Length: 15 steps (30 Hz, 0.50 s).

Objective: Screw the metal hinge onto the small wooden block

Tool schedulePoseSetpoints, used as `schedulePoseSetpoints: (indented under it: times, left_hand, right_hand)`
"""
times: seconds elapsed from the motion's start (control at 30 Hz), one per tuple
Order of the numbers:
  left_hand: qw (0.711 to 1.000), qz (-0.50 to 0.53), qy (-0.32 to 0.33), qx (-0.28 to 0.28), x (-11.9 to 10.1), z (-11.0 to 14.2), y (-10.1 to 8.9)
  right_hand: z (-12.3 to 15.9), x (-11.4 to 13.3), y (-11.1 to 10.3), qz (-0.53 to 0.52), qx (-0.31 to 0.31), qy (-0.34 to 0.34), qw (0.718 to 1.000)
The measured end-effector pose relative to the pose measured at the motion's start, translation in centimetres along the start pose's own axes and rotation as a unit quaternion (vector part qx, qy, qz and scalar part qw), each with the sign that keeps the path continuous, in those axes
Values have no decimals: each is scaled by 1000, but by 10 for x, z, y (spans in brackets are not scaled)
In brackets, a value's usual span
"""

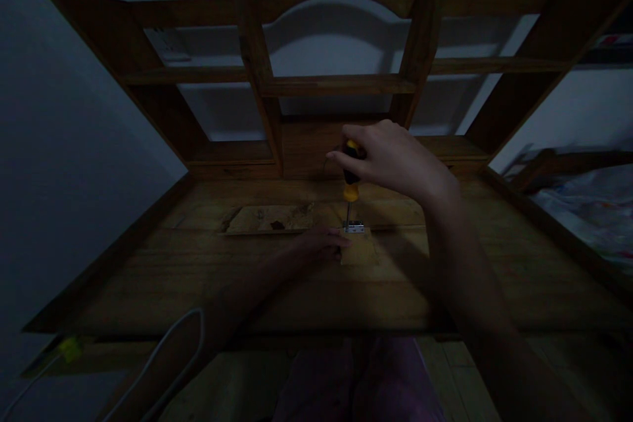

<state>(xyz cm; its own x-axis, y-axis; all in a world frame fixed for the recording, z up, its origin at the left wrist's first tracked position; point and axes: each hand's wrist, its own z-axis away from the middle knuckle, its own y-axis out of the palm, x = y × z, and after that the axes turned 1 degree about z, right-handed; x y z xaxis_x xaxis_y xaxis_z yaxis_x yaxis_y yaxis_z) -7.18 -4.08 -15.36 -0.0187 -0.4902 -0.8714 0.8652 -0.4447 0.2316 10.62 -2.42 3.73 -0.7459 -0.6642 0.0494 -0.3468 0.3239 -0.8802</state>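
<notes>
My right hand (383,151) is closed around the yellow-and-black handle of a screwdriver (351,192), which stands nearly upright. Its metal shaft points down to a small silver hinge (354,227), with the tip at the hinge's left part. The hinge lies along the top edge of a small pale wooden board (359,250) on the desktop. From the left, my left hand (321,242) holds this board at its left edge, fingertips over its upper left corner. Shadow hides part of the left fingers.
The wooden desk (173,270) has a rough recess (270,217) left of the hinge. Behind it rises a shelf unit (339,84). A white cable (200,313) loops over my left forearm. Bedding (588,204) shows at the right. The light is dim.
</notes>
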Motion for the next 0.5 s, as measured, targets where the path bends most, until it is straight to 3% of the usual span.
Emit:
schedulePoseSetpoints:
  times: [0.33,0.5]
  left_hand:
    - [999,27,-4,19,2,-4,0]
    - [999,26,-15,12,-1,-1,2]
  right_hand:
    - [2,-5,-9,-120,67,-44,990]
    - [2,-3,-4,-52,30,-3,998]
